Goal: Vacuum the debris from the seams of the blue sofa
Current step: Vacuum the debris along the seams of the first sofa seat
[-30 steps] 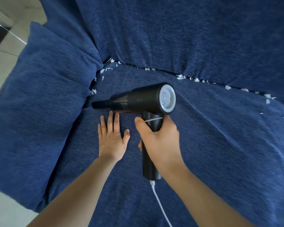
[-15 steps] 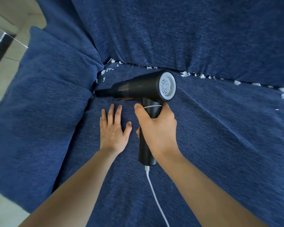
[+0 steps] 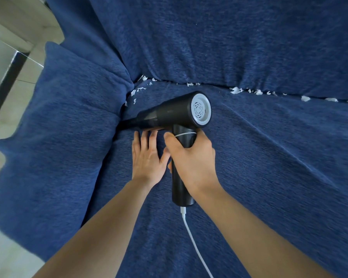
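Head view: right hand (image 3: pixel 191 157) clamps vacuum (image 3: pixel 169 115), nozzle in armrest seam; left hand (image 3: pixel 148 157) flat, fingers slightly apart; debris (image 3: pixel 236 90) lines back seam.

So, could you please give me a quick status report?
Right hand grips vacuum; left hand flat on seat. Nozzle in side seam. Debris remains. Nothing blocking.

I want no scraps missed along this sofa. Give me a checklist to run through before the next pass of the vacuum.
1. Grip: right hand wraps the vacuum handle: ok.
2. Nozzle sits in the seam beside the armrest cushion: ok.
3. Left hand lies flat on the seat cushion, clear of the nozzle tip: ok.
4. Cord hangs loose, untangled: ok.
5. White scraps remain along the back seam: not ok.
6. Suction running: cannot tell.
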Tool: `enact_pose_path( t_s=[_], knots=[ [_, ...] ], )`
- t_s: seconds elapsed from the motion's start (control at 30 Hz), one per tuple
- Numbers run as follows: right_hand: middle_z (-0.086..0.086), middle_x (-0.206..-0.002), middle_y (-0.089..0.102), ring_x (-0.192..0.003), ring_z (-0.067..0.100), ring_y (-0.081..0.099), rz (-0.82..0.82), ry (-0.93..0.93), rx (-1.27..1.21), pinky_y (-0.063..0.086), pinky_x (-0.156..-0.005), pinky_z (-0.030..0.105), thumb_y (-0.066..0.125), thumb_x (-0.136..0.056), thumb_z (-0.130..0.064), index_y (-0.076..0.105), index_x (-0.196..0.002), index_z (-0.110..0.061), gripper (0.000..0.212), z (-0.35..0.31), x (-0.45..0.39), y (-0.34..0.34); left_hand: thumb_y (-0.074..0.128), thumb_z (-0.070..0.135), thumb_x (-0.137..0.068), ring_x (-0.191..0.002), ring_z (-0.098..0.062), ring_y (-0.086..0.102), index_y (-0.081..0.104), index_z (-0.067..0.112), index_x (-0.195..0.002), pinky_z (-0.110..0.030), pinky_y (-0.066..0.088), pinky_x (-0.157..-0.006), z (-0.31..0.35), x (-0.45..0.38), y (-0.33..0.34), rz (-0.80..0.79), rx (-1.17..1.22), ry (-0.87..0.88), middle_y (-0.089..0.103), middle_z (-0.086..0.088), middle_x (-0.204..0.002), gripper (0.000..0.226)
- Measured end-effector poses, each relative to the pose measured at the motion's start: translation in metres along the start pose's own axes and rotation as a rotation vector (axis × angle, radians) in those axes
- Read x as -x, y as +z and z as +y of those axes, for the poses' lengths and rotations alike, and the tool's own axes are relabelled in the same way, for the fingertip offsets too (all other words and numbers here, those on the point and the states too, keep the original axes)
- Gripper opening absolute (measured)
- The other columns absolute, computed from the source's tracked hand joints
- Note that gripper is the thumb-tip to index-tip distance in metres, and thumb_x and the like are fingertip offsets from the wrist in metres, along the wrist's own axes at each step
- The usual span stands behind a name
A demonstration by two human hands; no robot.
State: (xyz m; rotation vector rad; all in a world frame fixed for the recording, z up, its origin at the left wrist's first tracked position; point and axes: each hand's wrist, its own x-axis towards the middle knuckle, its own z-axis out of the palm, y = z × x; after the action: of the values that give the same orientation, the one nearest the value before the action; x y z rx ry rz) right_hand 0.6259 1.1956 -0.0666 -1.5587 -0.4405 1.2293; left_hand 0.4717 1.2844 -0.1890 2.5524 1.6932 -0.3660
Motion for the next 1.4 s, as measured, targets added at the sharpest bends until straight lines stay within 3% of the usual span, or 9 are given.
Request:
enact_pose_path(
  t_s=[0.27,0.37,0.43,0.57,0.73,0.8,0.87,0.93,1.4],
  knots=[
    [-0.003,-0.075,0.073,-0.076,0.025,0.073,0.077,-0.025,-0.013,0.061,-0.081,0.041,0.071,-0.079,-0.04,0.062,-0.093,-0.021,0.026,-0.004,-0.015,0.008,0.029,0.056,-0.091,-0.149,-0.028,0.003,0.005,0.026,-0.151,-0.048,0.003,-0.121,-0.003,-0.007,-0.01,0.074,0.147,0.036,0.013,-0.002,-0.16,0.071],
    [-0.008,-0.079,0.07,-0.076,0.005,0.067,0.078,-0.029,-0.006,0.049,-0.07,0.005,0.073,-0.085,-0.035,0.064,-0.101,-0.017,0.025,-0.006,-0.021,0.01,0.045,0.05,-0.095,-0.149,-0.029,-0.004,-0.003,0.031,-0.151,-0.046,0.0,-0.121,0.0,-0.007,-0.014,0.087,0.176,0.021,0.004,-0.002,-0.161,0.077],
    [-0.01,-0.083,0.07,-0.08,0.001,0.064,0.101,-0.032,-0.027,0.041,-0.066,-0.003,0.073,-0.086,-0.035,0.065,-0.103,-0.016,0.026,-0.006,-0.025,0.011,0.048,0.046,-0.096,-0.148,-0.028,-0.012,-0.005,0.033,-0.153,-0.044,-0.005,-0.121,0.004,-0.005,-0.019,0.075,0.22,-0.003,-0.004,0.001,-0.162,0.078],
    [-0.009,-0.085,0.072,-0.087,0.006,0.066,0.144,-0.043,-0.041,0.04,-0.068,-0.001,0.073,-0.086,-0.036,0.065,-0.104,-0.016,0.028,-0.008,-0.033,0.013,0.045,0.042,-0.098,-0.147,-0.026,-0.02,-0.005,0.031,-0.154,-0.045,-0.008,-0.12,0.012,-0.003,-0.023,0.052,0.224,-0.039,-0.012,0.003,-0.162,0.076],
    [-0.012,-0.08,0.068,-0.08,-0.001,0.063,0.109,-0.058,-0.023,0.039,-0.068,-0.004,0.073,-0.086,-0.036,0.064,-0.103,-0.016,0.027,-0.013,-0.032,0.01,0.047,0.047,-0.097,-0.146,-0.025,-0.024,-0.035,0.047,-0.136,-0.043,-0.012,-0.118,0.012,-0.004,-0.02,0.027,0.194,-0.044,-0.018,0.007,-0.161,0.091],
    [-0.011,-0.077,0.068,-0.077,0.002,0.066,0.105,-0.052,-0.028,0.048,-0.073,0.003,0.074,-0.085,-0.035,0.063,-0.101,-0.019,0.025,-0.013,-0.025,0.004,0.043,0.045,-0.098,-0.146,-0.026,-0.022,-0.022,0.04,-0.146,-0.046,-0.009,-0.12,0.013,-0.003,-0.024,0.012,0.198,-0.034,-0.015,0.005,-0.162,0.082],
    [-0.009,-0.075,0.071,-0.076,0.016,0.073,0.113,-0.044,-0.038,0.061,-0.082,0.034,0.074,-0.083,-0.037,0.062,-0.096,-0.023,0.023,-0.012,-0.017,-0.004,0.034,0.047,-0.098,-0.147,-0.027,-0.02,-0.005,0.032,-0.153,-0.046,-0.007,-0.12,0.015,-0.002,-0.027,0.012,0.208,-0.05,-0.013,0.003,-0.162,0.07],
    [-0.008,-0.072,0.07,-0.075,0.023,0.073,0.119,-0.055,-0.029,0.06,-0.081,0.046,0.073,-0.082,-0.038,0.059,-0.091,-0.025,0.021,-0.012,-0.01,-0.013,0.025,0.05,-0.095,-0.147,-0.027,-0.02,-0.002,0.029,-0.155,-0.045,-0.008,-0.12,0.018,-0.001,-0.03,-0.004,0.197,-0.07,-0.014,0.003,-0.162,0.068],
    [-0.004,-0.079,0.072,-0.082,0.032,0.074,0.154,-0.057,-0.017,0.06,-0.083,0.05,0.067,-0.071,-0.054,0.059,-0.091,-0.026,0.036,-0.032,-0.041,0.003,0.035,0.045,-0.1,-0.148,-0.027,-0.013,0.0,0.03,-0.155,-0.046,0.001,-0.12,0.025,-0.007,-0.061,-0.19,0.214,-0.136,-0.01,0.004,-0.162,0.067]
  ],
)
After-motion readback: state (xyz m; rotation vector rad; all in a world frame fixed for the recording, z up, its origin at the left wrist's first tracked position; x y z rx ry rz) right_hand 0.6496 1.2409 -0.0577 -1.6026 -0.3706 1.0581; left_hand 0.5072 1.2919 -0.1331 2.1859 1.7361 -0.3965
